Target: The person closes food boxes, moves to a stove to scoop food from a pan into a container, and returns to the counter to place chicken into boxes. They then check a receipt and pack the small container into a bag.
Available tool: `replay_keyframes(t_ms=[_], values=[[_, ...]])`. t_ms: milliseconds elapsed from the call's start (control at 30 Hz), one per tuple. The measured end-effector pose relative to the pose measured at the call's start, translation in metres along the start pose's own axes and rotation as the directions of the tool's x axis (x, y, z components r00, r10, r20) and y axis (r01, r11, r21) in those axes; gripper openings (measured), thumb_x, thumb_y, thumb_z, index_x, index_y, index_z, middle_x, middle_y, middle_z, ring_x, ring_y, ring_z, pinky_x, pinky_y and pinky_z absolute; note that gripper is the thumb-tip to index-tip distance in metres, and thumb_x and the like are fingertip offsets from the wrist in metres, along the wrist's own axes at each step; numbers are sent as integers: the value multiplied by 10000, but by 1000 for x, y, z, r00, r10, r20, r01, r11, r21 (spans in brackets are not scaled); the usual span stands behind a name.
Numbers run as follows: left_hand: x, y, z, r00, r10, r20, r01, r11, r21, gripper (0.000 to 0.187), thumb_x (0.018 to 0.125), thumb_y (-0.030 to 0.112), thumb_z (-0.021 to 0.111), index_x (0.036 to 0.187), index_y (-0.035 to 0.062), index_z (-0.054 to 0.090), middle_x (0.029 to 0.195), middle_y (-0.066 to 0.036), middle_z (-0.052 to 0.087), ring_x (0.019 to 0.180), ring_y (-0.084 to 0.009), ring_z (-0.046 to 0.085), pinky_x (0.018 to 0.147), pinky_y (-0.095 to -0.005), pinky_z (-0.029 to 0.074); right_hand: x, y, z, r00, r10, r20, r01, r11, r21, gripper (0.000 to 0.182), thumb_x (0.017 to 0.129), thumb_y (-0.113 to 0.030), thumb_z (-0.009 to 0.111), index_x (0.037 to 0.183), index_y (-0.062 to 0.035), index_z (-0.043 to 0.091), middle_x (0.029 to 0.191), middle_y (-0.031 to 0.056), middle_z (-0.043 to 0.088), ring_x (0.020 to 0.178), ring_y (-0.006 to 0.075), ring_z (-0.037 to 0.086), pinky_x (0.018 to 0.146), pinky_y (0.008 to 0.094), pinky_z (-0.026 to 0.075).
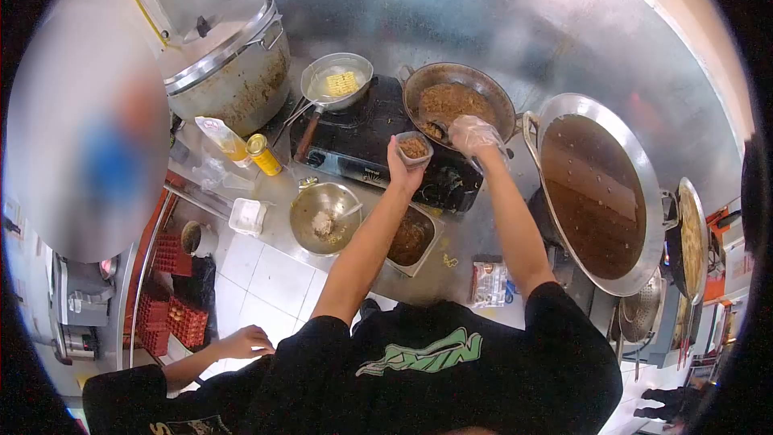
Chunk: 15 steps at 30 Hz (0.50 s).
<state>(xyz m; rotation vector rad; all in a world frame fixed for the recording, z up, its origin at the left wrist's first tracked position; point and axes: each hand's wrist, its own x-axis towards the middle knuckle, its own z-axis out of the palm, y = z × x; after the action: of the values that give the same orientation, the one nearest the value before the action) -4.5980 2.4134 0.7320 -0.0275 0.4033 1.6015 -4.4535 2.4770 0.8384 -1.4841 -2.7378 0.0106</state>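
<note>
Tub [416, 162] of brown food sits cupped in the left hand [405, 173], fingers wrapped round it, just beside the wok [501, 101]. Right hand [475, 137], in a clear glove, is closed on a spoon [436, 130] whose scoop end dips into more brown food in that wok. Left of it there's a pan [310, 79] with a noodle block [342, 83] on the stove [346, 165]. Nearer on the tabletop [475, 246]: steel bowl [304, 213], plus a food tray [439, 230] partly behind the left forearm. Big pan [573, 105] of dark liquid off right, lidded pot [229, 84] far left. Somebody else's hand [245, 344] hangs bottom left.
</note>
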Motion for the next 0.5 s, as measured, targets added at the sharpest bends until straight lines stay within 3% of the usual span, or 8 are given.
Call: replay_keyframes(t_ms=[133,233,300,467,500], values=[[2,-1,1,994,5,107,-2,1000,-29,479,886,485,430,1149,87,482,1135,-130,518,1042,-303,507,912,-469,411,-23,-25,-29,999,-5,-42,6,999,39,226,737,-177,498,827,-55,666,888,194,630,886,356,605,775,453,483],[-1,1,0,996,-22,91,27,998,-52,496,884,484,427,1159,75,482,1156,-133,514,1044,-309,506,912,-473,411,-39,-52,-31,997,-78,-22,78,997,-10,221,763,-184,493,856,-67,657,907,187,630,884,360,601,777,455,481],[-3,2,-6,996,-13,91,21,996,-83,496,884,481,426,1161,73,484,1161,-135,515,1047,-313,505,911,-475,411,-51,-68,-41,991,106,-77,-96,988,125,217,790,-199,489,869,-79,653,925,184,630,891,360,595,784,451,481],[-12,12,-9,990,7,143,1,998,-63,493,886,474,423,1162,71,487,1157,-139,516,1045,-321,504,907,-472,415,-55,-62,-13,992,-76,-100,85,992,92,191,807,-144,511,897,-65,660,909,185,628,900,350,590,792,439,471],[-16,15,-6,992,1,123,12,994,-105,493,887,473,425,1161,68,488,1152,-138,520,1042,-316,506,906,-471,414,-65,-68,-23,973,-36,-227,76,983,170,186,805,-137,525,908,-65,662,902,177,632,896,347,591,790,432,470]])
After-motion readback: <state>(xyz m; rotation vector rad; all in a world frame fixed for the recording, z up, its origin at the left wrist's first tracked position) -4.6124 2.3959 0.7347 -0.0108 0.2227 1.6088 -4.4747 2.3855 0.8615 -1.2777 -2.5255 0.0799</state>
